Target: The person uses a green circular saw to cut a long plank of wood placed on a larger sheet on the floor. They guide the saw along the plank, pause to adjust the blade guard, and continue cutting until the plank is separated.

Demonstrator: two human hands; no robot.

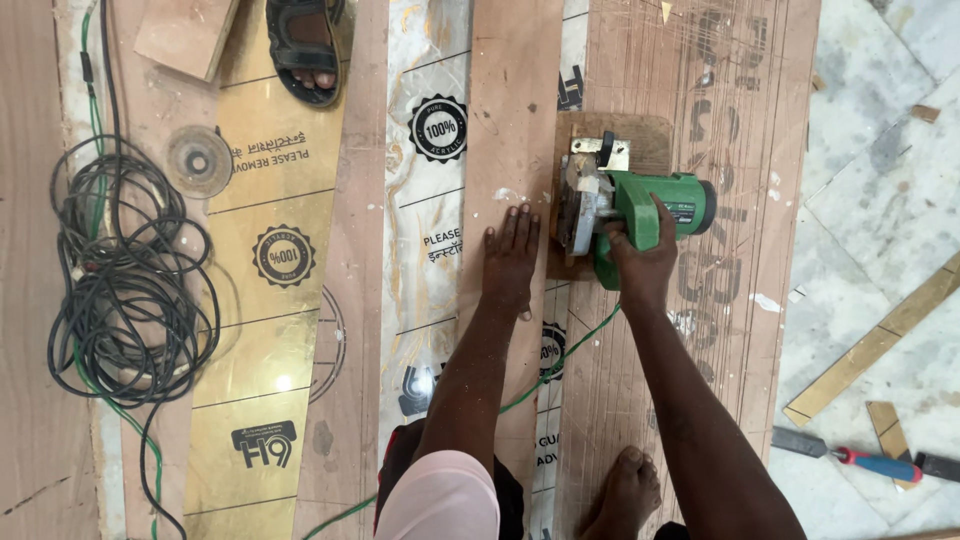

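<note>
Floor-laid boards: left hand (510, 262) flat on a plank (512, 130) beside round black labels (437, 127), right hand (641, 262) gripping green saw (640, 205).

A single head-worn camera looks almost straight down from standing height at the floor. The person's own arms enter from the bottom edge, with the left hand (510, 262) and right hand (640, 262) near frame centre. Long boards run top to bottom. There is no second view.

saw (625, 205) on board (515, 120), cable coil (125, 270) far left (chisel (850, 458) right)
</note>
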